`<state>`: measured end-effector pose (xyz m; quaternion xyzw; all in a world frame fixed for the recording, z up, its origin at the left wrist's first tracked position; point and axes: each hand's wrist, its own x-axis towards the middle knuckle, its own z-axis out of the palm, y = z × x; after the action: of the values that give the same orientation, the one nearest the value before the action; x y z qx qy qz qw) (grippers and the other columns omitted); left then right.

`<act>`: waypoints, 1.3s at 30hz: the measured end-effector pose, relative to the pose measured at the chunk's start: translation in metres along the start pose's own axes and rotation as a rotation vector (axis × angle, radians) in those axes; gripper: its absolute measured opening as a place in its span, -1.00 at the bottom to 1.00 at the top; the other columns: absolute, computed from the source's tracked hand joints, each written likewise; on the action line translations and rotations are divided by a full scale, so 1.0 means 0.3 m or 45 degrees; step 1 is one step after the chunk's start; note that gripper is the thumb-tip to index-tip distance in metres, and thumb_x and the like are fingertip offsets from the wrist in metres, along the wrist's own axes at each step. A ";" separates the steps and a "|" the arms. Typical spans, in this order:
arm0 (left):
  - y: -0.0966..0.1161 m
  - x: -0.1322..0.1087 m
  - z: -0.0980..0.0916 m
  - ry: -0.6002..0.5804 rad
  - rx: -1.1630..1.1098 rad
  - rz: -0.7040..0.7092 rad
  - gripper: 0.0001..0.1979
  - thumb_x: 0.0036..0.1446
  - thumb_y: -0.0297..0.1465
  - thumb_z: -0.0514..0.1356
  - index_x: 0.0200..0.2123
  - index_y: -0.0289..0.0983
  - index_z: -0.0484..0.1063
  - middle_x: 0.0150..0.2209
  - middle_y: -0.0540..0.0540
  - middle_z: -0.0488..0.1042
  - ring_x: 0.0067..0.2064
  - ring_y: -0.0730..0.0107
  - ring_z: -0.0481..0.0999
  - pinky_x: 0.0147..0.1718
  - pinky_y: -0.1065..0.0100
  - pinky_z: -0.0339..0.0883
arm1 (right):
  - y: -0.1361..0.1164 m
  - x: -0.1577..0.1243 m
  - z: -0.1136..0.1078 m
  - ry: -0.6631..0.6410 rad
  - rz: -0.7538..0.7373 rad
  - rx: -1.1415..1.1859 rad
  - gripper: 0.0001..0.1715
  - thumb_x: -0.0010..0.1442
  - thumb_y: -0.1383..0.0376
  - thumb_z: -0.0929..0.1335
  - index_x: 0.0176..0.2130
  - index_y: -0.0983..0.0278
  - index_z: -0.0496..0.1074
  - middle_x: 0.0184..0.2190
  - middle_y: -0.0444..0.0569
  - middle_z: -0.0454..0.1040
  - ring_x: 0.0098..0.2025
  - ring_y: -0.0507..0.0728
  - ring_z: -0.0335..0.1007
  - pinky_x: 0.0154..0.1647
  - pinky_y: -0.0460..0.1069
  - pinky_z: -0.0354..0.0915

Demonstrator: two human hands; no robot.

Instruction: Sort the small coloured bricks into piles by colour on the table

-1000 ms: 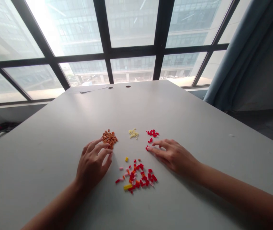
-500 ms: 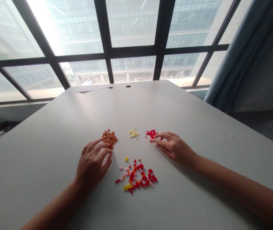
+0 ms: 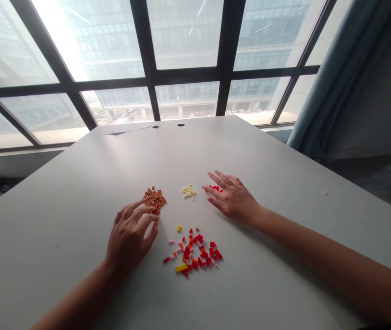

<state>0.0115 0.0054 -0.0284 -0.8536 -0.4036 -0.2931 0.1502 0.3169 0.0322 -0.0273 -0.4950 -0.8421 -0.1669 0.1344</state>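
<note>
In the head view, your left hand point(image 3: 128, 240) lies open, fingers apart, at the edge of the orange bricks point(image 3: 154, 200), 9 o'clock from the cream bricks point(image 3: 188, 192); your right hand point(image 3: 231, 198) spreads open over the red bricks point(image 3: 215, 188), at 3 o'clock; the mixed bricks point(image 3: 192, 254) lie at 6 o'clock; the piles sit apart, so colours stay sorted.

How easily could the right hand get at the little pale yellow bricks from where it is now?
Probably easily. The right hand lies just beside the pale yellow bricks, with its fingertips by the red bricks, and nothing seems to stand between those fingertips and the yellow pile.

Black-framed windows point(image 3: 181, 46), blue curtain point(image 3: 334, 78)
</note>
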 end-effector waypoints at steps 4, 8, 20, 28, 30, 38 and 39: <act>0.001 0.000 0.000 0.007 0.016 0.010 -0.90 0.14 -0.47 0.15 -0.35 -0.21 0.48 -0.19 -0.10 0.56 0.05 0.07 0.41 0.02 0.04 0.24 | -0.001 0.022 0.003 0.042 0.043 0.025 -0.58 0.33 0.16 0.18 -0.06 0.27 0.51 0.23 0.21 0.21 0.26 0.33 0.08 0.16 0.29 0.05; 0.003 0.002 -0.001 0.000 0.013 0.014 -0.90 0.13 -0.46 0.15 -0.35 -0.21 0.48 -0.19 -0.10 0.56 0.05 0.06 0.41 0.02 0.03 0.24 | -0.034 -0.012 -0.049 0.221 -0.037 0.194 -0.64 0.32 0.26 0.20 -0.09 0.31 0.51 0.07 0.20 0.40 0.10 0.26 0.30 0.10 0.21 0.16; 0.007 0.004 -0.003 -0.003 0.005 -0.008 -0.90 0.13 -0.47 0.15 -0.35 -0.22 0.48 -0.19 -0.10 0.56 0.06 0.08 0.41 0.04 0.05 0.22 | -0.181 -0.105 -0.086 0.120 -0.377 0.713 -0.78 0.29 0.32 0.26 -0.21 0.28 0.50 -0.32 0.00 0.54 -0.30 0.05 0.38 -0.20 -0.03 0.26; 0.008 0.005 -0.005 0.002 -0.007 -0.004 -0.89 0.14 -0.47 0.15 -0.35 -0.22 0.48 -0.19 -0.10 0.56 0.06 0.08 0.41 0.03 0.04 0.23 | -0.047 -0.087 -0.054 0.164 -0.210 0.588 -0.80 0.27 0.35 0.28 -0.27 0.30 0.51 -0.34 0.02 0.54 -0.29 0.10 0.42 -0.21 0.00 0.32; 0.008 0.004 -0.004 0.004 -0.008 -0.003 -0.89 0.14 -0.47 0.15 -0.35 -0.22 0.48 -0.19 -0.10 0.56 0.05 0.08 0.41 0.03 0.04 0.23 | -0.024 -0.083 -0.047 0.243 -0.149 0.493 -0.80 0.27 0.36 0.28 -0.27 0.31 0.51 -0.34 0.03 0.54 -0.30 0.11 0.42 -0.22 0.03 0.33; 0.005 0.003 -0.002 0.011 0.009 0.002 -0.89 0.15 -0.46 0.15 -0.35 -0.22 0.48 -0.20 -0.10 0.55 0.06 0.06 0.41 0.02 0.03 0.23 | -0.118 -0.144 -0.138 0.182 -0.316 0.737 -0.81 0.27 0.38 0.29 -0.18 0.29 0.49 -0.31 0.01 0.53 -0.28 0.05 0.39 -0.20 -0.04 0.33; 0.004 0.003 -0.001 0.011 0.008 0.006 -0.89 0.15 -0.46 0.15 -0.35 -0.22 0.48 -0.20 -0.10 0.55 0.06 0.06 0.41 0.02 0.03 0.24 | -0.133 -0.159 -0.147 0.127 -0.327 0.786 -0.81 0.27 0.36 0.28 -0.17 0.28 0.49 -0.30 0.01 0.53 -0.27 0.04 0.39 -0.19 -0.05 0.33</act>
<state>0.0128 0.0050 -0.0275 -0.8527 -0.4020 -0.2951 0.1553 0.3071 -0.0418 -0.0118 -0.3119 -0.9008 0.0565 0.2968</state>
